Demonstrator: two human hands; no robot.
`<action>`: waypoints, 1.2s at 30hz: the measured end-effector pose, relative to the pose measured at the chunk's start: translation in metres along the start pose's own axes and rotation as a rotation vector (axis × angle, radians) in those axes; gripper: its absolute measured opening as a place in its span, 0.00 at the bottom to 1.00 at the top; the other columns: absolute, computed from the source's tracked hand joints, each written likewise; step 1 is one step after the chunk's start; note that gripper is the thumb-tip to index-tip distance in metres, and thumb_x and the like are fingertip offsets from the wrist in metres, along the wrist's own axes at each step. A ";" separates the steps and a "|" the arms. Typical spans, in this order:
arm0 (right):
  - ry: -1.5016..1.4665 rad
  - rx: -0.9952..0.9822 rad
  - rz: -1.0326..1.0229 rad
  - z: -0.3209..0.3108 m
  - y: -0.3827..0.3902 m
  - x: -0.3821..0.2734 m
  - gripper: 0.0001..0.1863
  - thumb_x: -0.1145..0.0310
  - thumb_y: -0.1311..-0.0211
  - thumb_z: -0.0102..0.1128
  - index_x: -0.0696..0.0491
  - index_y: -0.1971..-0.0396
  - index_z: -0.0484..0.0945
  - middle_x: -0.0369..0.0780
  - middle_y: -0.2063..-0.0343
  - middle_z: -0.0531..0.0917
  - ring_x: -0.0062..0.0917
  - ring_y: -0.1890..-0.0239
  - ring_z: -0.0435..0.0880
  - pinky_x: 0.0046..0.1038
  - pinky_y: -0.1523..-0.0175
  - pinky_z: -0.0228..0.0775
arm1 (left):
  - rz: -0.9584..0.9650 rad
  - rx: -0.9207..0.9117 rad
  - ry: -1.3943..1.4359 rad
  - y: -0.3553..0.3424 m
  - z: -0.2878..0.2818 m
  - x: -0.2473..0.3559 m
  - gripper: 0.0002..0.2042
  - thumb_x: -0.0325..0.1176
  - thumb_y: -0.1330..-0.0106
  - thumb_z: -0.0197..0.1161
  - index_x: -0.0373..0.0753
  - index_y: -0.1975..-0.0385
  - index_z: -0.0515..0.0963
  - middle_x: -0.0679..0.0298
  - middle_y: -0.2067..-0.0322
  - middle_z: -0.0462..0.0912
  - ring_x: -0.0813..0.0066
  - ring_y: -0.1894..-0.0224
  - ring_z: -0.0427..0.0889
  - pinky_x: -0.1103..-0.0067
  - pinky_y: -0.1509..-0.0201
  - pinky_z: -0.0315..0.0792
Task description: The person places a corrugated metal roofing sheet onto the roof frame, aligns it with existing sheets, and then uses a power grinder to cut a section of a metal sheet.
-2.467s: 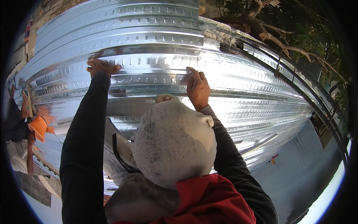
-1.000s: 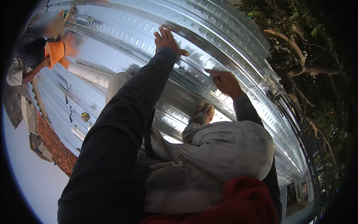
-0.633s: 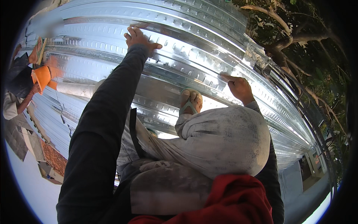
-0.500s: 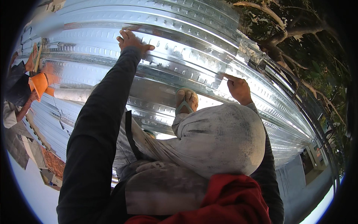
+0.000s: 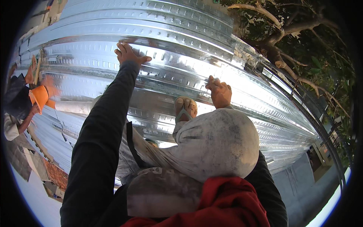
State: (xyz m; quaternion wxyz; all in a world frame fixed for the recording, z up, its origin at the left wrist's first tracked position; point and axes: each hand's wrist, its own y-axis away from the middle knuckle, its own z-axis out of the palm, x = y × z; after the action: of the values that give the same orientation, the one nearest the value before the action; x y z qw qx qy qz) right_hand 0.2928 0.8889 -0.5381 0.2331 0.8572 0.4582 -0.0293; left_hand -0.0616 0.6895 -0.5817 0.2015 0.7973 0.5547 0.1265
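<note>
My left hand (image 5: 129,56) rests on a shiny ribbed metal sheet (image 5: 166,56) with fingers and thumb spread, holding nothing. To its right and lower, my right hand (image 5: 219,90) is on the sheet with fingers bent; something small may be between the fingertips, too small to make out. Below the hands are my sandalled foot (image 5: 186,109) and my bent knee (image 5: 223,143) in dusty pale trousers, hiding much of the right forearm.
A co-worker (image 5: 17,98) at the left grips an orange bucket-like container (image 5: 38,96) beside a pale pipe (image 5: 73,106). Tree branches (image 5: 287,32) overhang at upper right, above dark bars (image 5: 317,128). Red roof tiles (image 5: 53,172) show at lower left.
Compared with a second ago, the view has turned. My right hand has gone from an extended forefinger to bent fingers, a little further left. My left hand stays spread on the sheet.
</note>
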 end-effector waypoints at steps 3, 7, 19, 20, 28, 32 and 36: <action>-0.026 0.008 0.023 -0.006 0.000 0.003 0.18 0.63 0.37 0.59 0.37 0.47 0.82 0.32 0.60 0.85 0.31 0.58 0.83 0.37 0.52 0.72 | -0.007 -0.011 0.025 -0.001 -0.006 0.005 0.72 0.67 0.68 0.79 0.27 0.28 0.44 0.40 0.27 0.41 0.35 0.25 0.41 0.58 0.23 0.48; -0.143 -0.016 0.023 -0.030 -0.003 0.006 0.14 0.60 0.36 0.61 0.40 0.51 0.84 0.34 0.61 0.86 0.32 0.58 0.84 0.37 0.52 0.75 | -0.023 -0.068 0.010 0.001 -0.014 0.011 0.71 0.65 0.66 0.80 0.28 0.27 0.44 0.41 0.26 0.40 0.36 0.25 0.40 0.56 0.23 0.46; -0.467 -0.202 0.145 -0.042 -0.041 -0.017 0.15 0.63 0.36 0.54 0.36 0.54 0.86 0.43 0.73 0.86 0.38 0.70 0.86 0.37 0.60 0.78 | -0.020 -0.076 -0.002 0.005 -0.023 0.013 0.69 0.65 0.62 0.78 0.28 0.27 0.44 0.40 0.26 0.39 0.37 0.25 0.40 0.57 0.23 0.44; -0.463 -0.200 0.163 -0.042 -0.041 -0.016 0.15 0.63 0.36 0.54 0.36 0.54 0.86 0.43 0.73 0.87 0.38 0.70 0.86 0.37 0.61 0.78 | -0.022 -0.077 -0.002 0.003 -0.024 0.014 0.69 0.64 0.62 0.78 0.28 0.27 0.44 0.40 0.26 0.39 0.37 0.25 0.40 0.58 0.23 0.44; -0.495 0.210 0.164 -0.061 -0.040 -0.008 0.16 0.70 0.39 0.57 0.50 0.51 0.83 0.41 0.74 0.79 0.32 0.74 0.80 0.34 0.64 0.75 | -0.046 -0.053 0.030 0.004 -0.015 0.007 0.71 0.62 0.68 0.80 0.29 0.27 0.44 0.42 0.26 0.38 0.34 0.25 0.39 0.58 0.23 0.47; -0.457 0.486 0.050 -0.109 -0.113 -0.021 0.17 0.71 0.38 0.59 0.52 0.49 0.80 0.45 0.63 0.80 0.37 0.60 0.82 0.36 0.54 0.76 | -0.059 -0.083 0.046 0.003 -0.017 0.007 0.73 0.63 0.68 0.81 0.28 0.27 0.40 0.42 0.25 0.37 0.36 0.24 0.38 0.57 0.23 0.44; -0.303 0.515 0.151 -0.113 -0.221 0.012 0.22 0.63 0.38 0.58 0.55 0.45 0.76 0.52 0.49 0.80 0.47 0.47 0.79 0.42 0.42 0.71 | -0.042 -0.106 0.005 -0.004 -0.018 0.029 0.73 0.63 0.69 0.81 0.28 0.27 0.41 0.42 0.25 0.38 0.37 0.24 0.38 0.57 0.23 0.45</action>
State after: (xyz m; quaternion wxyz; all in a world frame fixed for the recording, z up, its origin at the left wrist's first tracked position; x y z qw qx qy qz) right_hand 0.1042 1.0505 -0.5233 0.0755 0.9057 0.3307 -0.2544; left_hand -0.0627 0.7210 -0.5688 0.2448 0.7732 0.5645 0.1535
